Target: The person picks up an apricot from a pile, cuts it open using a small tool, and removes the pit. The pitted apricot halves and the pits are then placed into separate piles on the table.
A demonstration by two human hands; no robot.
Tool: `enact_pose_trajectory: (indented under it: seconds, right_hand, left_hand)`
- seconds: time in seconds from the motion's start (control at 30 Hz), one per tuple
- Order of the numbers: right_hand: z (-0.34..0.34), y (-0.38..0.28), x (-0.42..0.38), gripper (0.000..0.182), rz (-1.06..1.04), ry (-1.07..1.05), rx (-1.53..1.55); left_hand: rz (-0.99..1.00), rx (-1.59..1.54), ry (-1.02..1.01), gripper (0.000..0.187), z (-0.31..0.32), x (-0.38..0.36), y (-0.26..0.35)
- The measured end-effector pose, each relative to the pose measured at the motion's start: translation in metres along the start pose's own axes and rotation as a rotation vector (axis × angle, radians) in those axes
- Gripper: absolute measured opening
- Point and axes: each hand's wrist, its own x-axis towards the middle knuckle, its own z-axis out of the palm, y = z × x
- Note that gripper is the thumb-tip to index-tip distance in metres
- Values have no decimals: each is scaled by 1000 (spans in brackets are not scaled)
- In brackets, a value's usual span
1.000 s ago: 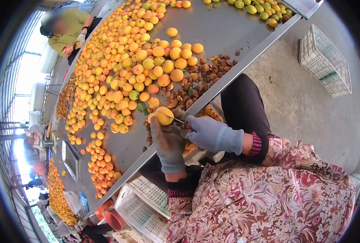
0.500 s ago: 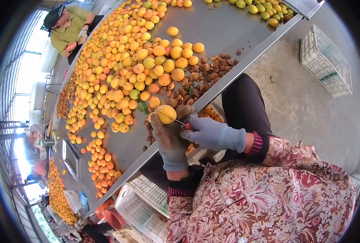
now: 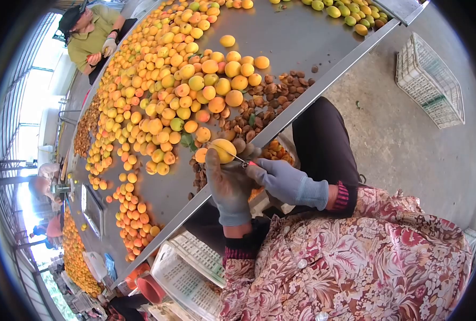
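My left hand (image 3: pixel 228 188), in a grey glove with a brown-stained palm, is closed around a yellow apricot (image 3: pixel 223 150) near the table's front edge. In my gloved right hand (image 3: pixel 287 181) is a small knife (image 3: pixel 248 163) with a red handle, gripped between the fingers. Its thin blade lies against the apricot and reaches across it. Just beyond my hands, brown apricot pits (image 3: pixel 244 126) lie scattered on the metal table, beside a big pile of whole apricots (image 3: pixel 168 96).
The metal table (image 3: pixel 302 45) has a raised edge. Greener fruit (image 3: pixel 350 13) lies at its far right. A white crate (image 3: pixel 429 80) stands on the floor; another crate (image 3: pixel 187 273) is at lower left. Halved apricots (image 3: pixel 278 152) sit below the edge. Across the table sits a person (image 3: pixel 96 37).
My right hand has shifted slightly right and down, with the knife still at the apricot. The apricot has turned or moved a little right in my left hand.
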Motion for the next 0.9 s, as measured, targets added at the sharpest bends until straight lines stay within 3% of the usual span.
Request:
enact_pose_trajectory:
  seconds: [0.03, 0.17, 0.27, 0.37, 0.43, 0.47, 0.53, 0.57, 0.63, 0.77, 0.83, 0.9]
  right_hand:
    - [-1, -1, 2, 47, -14, 30, -3]
    - [-6, -6, 3, 47, 45, 35, -52]
    - [-3, -4, 7, 47, -8, 72, 105]
    - [-4, -8, 1, 48, 53, -13, 23]
    - [6, 0, 4, 43, -69, 53, 83]
    - [2, -3, 2, 43, -68, 55, 82]
    - [-6, -12, -4, 42, 135, -49, 39]
    - [-4, -9, -5, 42, 139, -50, 44]
    - [-3, -2, -1, 48, -11, 1, -87]
    - [3, 15, 9, 47, -56, 37, -77]
    - [5, 15, 10, 48, -94, 46, -78]
    - [1, 11, 8, 49, -59, 25, -38]
  left_hand:
    - [-52, -128, -34, 50, 4, 2, -2]
    - [-107, -133, 4, 47, 21, 2, 1]
    - [-15, 72, 137, 51, 19, 1, 1]
    - [-29, 136, 115, 51, -1, 5, -1]
    - [-36, -178, -88, 50, -9, 11, -5]
    - [-37, -180, -89, 50, -8, 11, -5]
    - [-33, -126, 12, 51, -3, 9, -5]
    - [-39, -125, 15, 51, 3, 8, -3]
    - [-86, -74, 296, 57, 15, 12, 3]
    - [-162, -179, 213, 58, 7, 10, 3]
    - [-148, -73, 125, 63, 12, 10, 1]
    - [-216, -102, 152, 62, 19, 8, 9]
